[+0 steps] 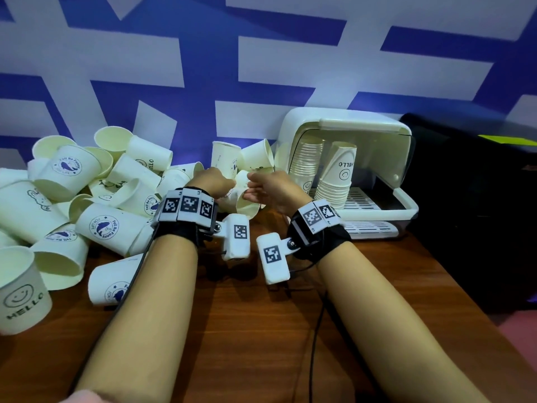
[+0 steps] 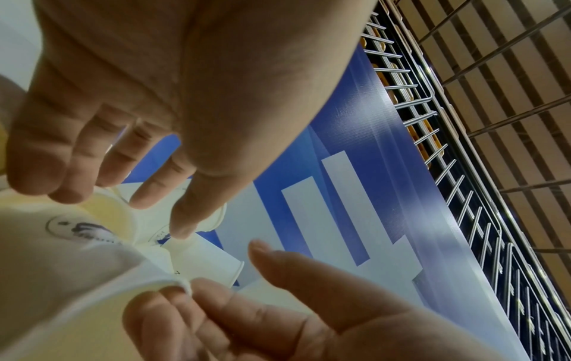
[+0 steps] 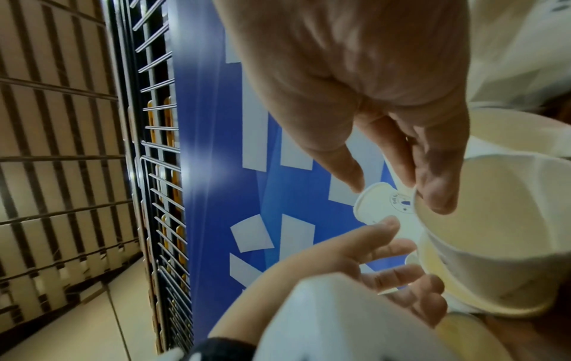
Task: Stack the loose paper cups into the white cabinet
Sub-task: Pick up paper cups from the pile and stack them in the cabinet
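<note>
Already the white cabinet holds two tall stacks of cups, upside down on its rack. Lots more loose cups lie in a pile on the tabletop, so most of the job is left. Both hands meet over the middle. The right hand pinches the rim of a cup with finger and thumb. The left hand curls its fingers by the same cup, but I cannot tell if its grip holds anything. The wrist views are blurry, and the hands hide how many cups sit together there.
</note>
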Action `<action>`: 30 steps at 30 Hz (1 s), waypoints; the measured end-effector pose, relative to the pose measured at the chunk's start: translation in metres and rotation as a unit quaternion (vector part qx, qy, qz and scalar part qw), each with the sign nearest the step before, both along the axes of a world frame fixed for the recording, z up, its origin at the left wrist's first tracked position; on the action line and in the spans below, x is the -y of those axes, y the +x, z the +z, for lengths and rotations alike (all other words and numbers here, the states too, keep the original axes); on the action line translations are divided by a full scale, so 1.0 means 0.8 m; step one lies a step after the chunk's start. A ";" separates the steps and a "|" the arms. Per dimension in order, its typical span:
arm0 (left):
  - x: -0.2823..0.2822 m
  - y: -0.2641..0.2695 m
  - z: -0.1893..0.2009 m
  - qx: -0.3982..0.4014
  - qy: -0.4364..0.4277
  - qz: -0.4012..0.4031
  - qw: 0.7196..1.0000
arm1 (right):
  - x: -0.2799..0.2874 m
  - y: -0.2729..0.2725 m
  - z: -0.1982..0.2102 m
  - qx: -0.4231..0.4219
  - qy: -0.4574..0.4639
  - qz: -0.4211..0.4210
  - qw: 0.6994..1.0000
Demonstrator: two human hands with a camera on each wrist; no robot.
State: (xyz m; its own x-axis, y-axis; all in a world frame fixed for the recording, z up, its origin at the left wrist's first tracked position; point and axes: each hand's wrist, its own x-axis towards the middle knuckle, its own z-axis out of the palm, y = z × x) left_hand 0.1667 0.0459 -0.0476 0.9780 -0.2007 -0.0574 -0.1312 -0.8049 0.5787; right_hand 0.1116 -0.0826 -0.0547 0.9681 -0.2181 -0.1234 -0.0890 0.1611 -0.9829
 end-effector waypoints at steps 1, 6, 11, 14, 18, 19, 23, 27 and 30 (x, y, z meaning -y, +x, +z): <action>-0.001 -0.001 0.002 -0.001 0.008 -0.004 1.000 | 0.001 -0.003 0.003 0.006 -0.015 -0.006 1.000; 0.000 -0.005 0.011 -0.018 0.000 -0.026 0.999 | 0.013 -0.009 0.010 0.012 -0.206 -0.072 0.976; 0.011 -0.017 0.015 -0.027 0.027 -0.090 0.995 | 0.014 -0.014 0.014 0.012 -0.395 -0.114 0.912; 0.011 -0.022 0.015 -0.038 0.051 -0.136 0.989 | 0.011 -0.017 0.019 0.016 -0.400 -0.112 0.909; 0.006 -0.023 0.019 -0.033 0.035 -0.166 0.985 | 0.019 -0.034 0.041 0.041 -0.365 -0.108 0.924; 0.007 -0.024 0.023 -0.032 0.018 -0.174 0.984 | 0.023 -0.040 0.049 0.051 -0.351 -0.107 0.929; 0.013 -0.035 0.041 -0.003 -0.049 -0.192 0.980 | 0.040 -0.064 0.074 0.087 -0.283 -0.094 0.950; 0.027 -0.050 0.046 -0.030 -0.191 -0.216 0.957 | 0.061 -0.087 0.093 0.100 -0.232 -0.091 0.963; 0.041 -0.064 0.047 -0.074 -0.322 -0.225 0.917 | 0.083 -0.100 0.101 0.100 -0.235 -0.107 0.961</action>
